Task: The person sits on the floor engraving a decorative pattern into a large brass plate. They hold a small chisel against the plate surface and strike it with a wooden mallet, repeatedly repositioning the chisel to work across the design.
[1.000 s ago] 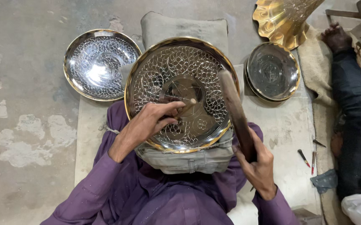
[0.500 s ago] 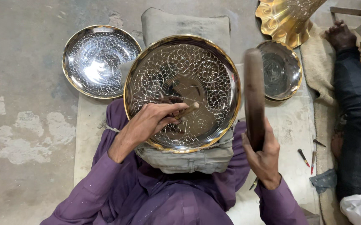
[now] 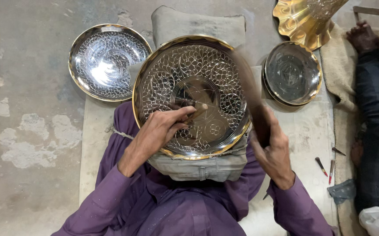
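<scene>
since half a second ago your right hand (image 3: 273, 150) has swung the dark wooden mallet (image 3: 251, 99) from upright beside the plate down and inward; it now shows as a motion-blurred bar slanting up and to the left over the plate's right rim, its head toward the chisel. your left hand (image 3: 161, 129) has scarcely shifted.

the large engraved plate (image 3: 172, 78), silver-faced with a gold rim, rests on a grey padded cushion (image 3: 198, 26) across your lap. your left hand is closed around the chisel (image 3: 199, 107), fingers pinched on its shaft, with the struck end poking out to the right of the fingers, over the plate's plain centre. your right hand is clamped on the mallet's lower handle, just off the plate's lower right edge.

the relation that matters: the chisel's butt lies left of and slightly above your right hand, and the mallet's long axis runs diagonally from that hand toward it. the right hand carries the strike; the left only steadies. whether head and chisel are touching cannot be told through the blur.

around you, a second engraved plate (image 3: 109, 61) lies on the concrete floor (image 3: 23, 87) to the left, a smaller dish (image 3: 292, 73) and a fluted brass piece (image 3: 305, 19) lie to the right, and spare punches (image 3: 325, 166) rest on the pale mat (image 3: 303, 135). another person's dark sleeve (image 3: 375, 109) lies at the right edge.
</scene>
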Tool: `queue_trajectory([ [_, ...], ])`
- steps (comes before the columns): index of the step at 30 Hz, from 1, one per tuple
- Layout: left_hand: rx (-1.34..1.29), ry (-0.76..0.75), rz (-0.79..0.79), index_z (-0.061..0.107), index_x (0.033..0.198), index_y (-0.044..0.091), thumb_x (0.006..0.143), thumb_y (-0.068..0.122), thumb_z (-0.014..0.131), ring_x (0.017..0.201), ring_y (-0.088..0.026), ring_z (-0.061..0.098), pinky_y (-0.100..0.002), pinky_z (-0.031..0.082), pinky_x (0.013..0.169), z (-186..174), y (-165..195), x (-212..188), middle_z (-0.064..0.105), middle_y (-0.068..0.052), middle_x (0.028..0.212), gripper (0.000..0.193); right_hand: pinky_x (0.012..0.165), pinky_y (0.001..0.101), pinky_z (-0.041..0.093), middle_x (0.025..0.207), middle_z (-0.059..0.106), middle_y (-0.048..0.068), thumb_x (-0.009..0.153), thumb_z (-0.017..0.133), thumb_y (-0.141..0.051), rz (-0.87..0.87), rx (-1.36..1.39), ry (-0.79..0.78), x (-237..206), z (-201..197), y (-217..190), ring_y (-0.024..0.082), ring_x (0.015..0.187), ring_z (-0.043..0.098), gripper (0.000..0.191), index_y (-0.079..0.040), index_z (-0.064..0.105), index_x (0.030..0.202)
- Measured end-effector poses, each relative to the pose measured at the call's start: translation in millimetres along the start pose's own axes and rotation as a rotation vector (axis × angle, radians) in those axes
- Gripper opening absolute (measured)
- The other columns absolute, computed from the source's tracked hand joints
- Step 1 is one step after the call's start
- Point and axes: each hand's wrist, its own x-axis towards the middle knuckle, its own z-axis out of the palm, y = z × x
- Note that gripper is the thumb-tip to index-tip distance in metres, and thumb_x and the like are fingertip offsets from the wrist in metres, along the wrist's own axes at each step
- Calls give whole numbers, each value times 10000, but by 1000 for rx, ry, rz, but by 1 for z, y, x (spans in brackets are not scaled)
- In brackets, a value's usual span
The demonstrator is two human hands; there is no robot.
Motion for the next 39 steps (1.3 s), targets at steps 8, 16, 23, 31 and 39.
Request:
queue_trajectory([
  [8,-26,73,-71,586,1390,88,900,60,697,915,-285,787,-398,634,794,9,-3,-7,777,-161,1038,504,591,358,561,1047,735,78,939,733,-109,73,-372,-196,15,-2,0,208,692,697,677,-245,482,1553],
  [16,-20,125,-132,576,1391,76,910,54,693,911,-289,785,-407,629,774,12,4,-12,769,-178,1043,495,812,399,578,1211,683,89,918,669,-87,33,-103,-232,32,-12,-9,280,974,697,727,-267,444,1585],
  [23,-52,232,-184,570,1391,78,924,45,689,936,-269,793,-390,631,788,22,4,-21,780,-175,1042,482,613,358,553,1034,747,29,913,712,-78,-24,-499,-285,52,-19,-15,196,734,704,685,-290,527,1537],
  [31,-22,402,-221,553,1413,88,941,20,679,957,-277,782,-386,658,778,44,0,-31,769,-183,1065,493,736,329,558,1325,699,78,918,635,-64,-171,-221,-262,73,-27,-22,221,1015,720,695,-286,443,1548],
  [39,-59,556,-314,517,1417,47,960,17,684,932,-278,791,-401,635,716,59,8,-38,768,-176,1007,487,747,284,527,1152,670,90,913,614,-126,-214,-102,-276,96,-34,-40,178,861,706,699,-254,414,1570],
])
